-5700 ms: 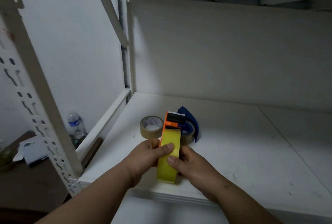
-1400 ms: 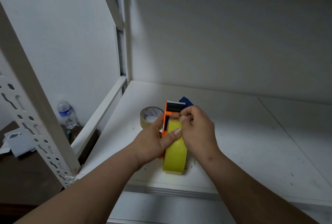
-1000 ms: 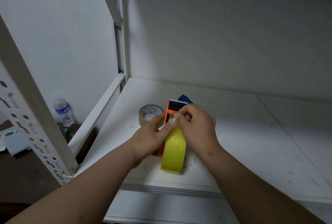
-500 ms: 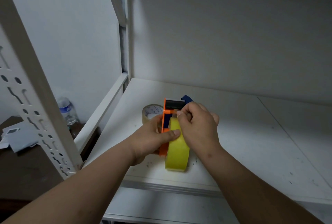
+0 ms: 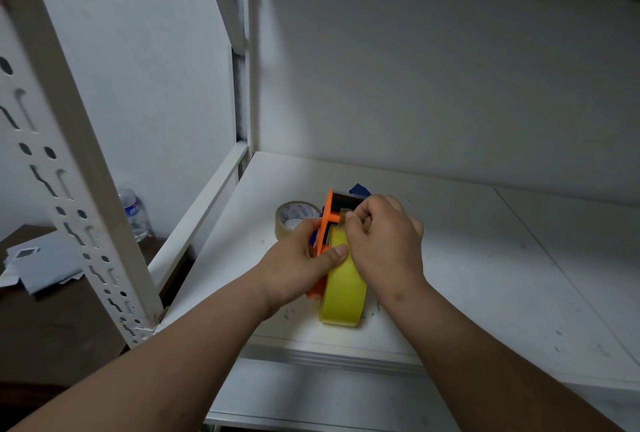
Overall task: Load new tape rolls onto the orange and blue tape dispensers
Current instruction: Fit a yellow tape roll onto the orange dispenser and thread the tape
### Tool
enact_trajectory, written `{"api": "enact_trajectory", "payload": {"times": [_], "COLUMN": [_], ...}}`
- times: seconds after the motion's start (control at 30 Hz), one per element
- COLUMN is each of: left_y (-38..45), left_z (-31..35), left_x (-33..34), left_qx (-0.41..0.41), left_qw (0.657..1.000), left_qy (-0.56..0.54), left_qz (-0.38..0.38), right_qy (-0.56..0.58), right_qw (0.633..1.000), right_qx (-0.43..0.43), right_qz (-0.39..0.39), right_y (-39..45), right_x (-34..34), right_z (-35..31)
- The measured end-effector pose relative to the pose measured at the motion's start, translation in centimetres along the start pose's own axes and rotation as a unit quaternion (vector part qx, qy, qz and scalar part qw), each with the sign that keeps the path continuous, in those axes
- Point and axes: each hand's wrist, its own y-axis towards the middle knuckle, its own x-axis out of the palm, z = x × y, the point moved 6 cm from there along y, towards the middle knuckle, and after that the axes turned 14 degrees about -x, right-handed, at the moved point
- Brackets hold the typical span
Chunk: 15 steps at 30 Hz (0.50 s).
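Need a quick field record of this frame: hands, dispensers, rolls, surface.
left hand: steadies the orange dispenser, thumb pressed on the yellow roll
right hand: pinch grip on the tape end near the dispenser's black blade end
yellow roll: mounted on the orange dispenser, upright on the shelf
blue dispenser: behind the orange one, mostly hidden
brown roll: flat on the shelf, left of the dispensers, untouched
off shelf: water bottle at lower left

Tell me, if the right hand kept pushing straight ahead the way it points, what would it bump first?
Probably the orange tape dispenser: the right hand pinches at its black cutter end. Just beyond peeks the blue dispenser, though depth is hard to judge.
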Motion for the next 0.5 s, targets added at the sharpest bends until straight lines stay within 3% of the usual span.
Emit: {"api": "enact_trajectory", "payload": {"times": [0.5], "left_y": [0.40], "left_z": [-0.25], "left_x": [-0.19], "left_qx": [-0.012], "left_qw": [1.000], "left_qy": [-0.004], "left_qz": [-0.004], "right_qy": [-0.020], "right_qw": [0.999], "right_qx": [-0.019], "right_qz": [-0.021], "right_y": [0.58], "right_x": [-0.19], "right_z": [0.02]}}
